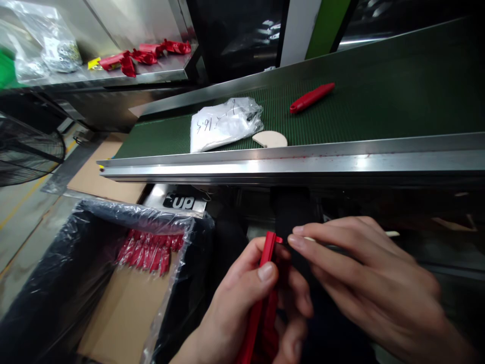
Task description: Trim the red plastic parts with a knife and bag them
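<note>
Green conveyor belt [356, 108], finely ribbed.

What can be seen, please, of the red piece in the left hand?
The red piece is long and narrow, straight-edged, and looks like smooth plastic. A small red tab juts from its upper end. It stands steeply tilted, in front of the conveyor. The left hand grips it, hiding much of it. The right hand is close to the tab; contact is unclear.

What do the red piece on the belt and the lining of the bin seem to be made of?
Red piece: probably smooth plastic, evenly coloured with a soft sheen. Lining: apparently thin, glossy clear plastic film, wrinkled with bright highlights.
</note>
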The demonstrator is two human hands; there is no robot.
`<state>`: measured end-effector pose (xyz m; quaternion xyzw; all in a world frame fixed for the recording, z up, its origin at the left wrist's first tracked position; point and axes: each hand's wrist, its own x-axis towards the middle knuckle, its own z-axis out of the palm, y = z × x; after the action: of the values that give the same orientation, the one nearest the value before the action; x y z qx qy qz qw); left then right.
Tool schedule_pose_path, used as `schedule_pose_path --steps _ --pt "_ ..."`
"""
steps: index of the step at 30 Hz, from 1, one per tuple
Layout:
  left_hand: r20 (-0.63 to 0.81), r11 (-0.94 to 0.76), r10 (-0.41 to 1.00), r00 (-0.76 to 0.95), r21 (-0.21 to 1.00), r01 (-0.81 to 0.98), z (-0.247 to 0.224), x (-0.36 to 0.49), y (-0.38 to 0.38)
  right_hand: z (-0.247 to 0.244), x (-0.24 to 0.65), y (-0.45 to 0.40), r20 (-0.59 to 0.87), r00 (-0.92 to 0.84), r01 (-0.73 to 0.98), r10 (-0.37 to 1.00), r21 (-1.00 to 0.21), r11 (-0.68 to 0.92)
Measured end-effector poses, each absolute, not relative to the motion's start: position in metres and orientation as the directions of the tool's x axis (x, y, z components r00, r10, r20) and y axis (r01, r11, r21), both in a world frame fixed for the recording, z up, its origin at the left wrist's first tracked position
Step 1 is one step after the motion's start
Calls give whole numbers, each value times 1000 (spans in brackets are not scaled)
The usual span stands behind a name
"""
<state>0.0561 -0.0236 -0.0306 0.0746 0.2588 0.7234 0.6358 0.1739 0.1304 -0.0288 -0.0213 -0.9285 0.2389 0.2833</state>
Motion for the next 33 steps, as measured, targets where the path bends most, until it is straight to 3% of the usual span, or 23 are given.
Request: schedule_pose_path --steps 8,14,17,21,24,29,33 --pt "-114 -119 980 -166 339 -933 -39 62 -21 -31 175 131 529 -833 -113 164 -452 885" --pt "-369 -37 919 -138 269 -962 -19 66 -16 -39 171 133 575 -799 -123 178 -445 887" --pt "-411 30 909 -64 217 -976 -22 66 -18 -38 172 134 588 -785 -135 193 -467 874" --pt "-508 84 861 -6 155 -984 -44 67 -26 -31 173 139 627 -676 4 387 -521 853" --pt "-473 21 880 -46 136 -991 -51 69 -30 -31 171 141 612 -650 71 451 -541 838" --pt "-456 -98 870 -189 216 -972 -35 54 -20 -29 172 122 470 -746 42 471 -673 739" --pt "-447 -233 804 -392 370 -899 -23 30 0 -20 174 100 460 -814 -14 355 -626 779"
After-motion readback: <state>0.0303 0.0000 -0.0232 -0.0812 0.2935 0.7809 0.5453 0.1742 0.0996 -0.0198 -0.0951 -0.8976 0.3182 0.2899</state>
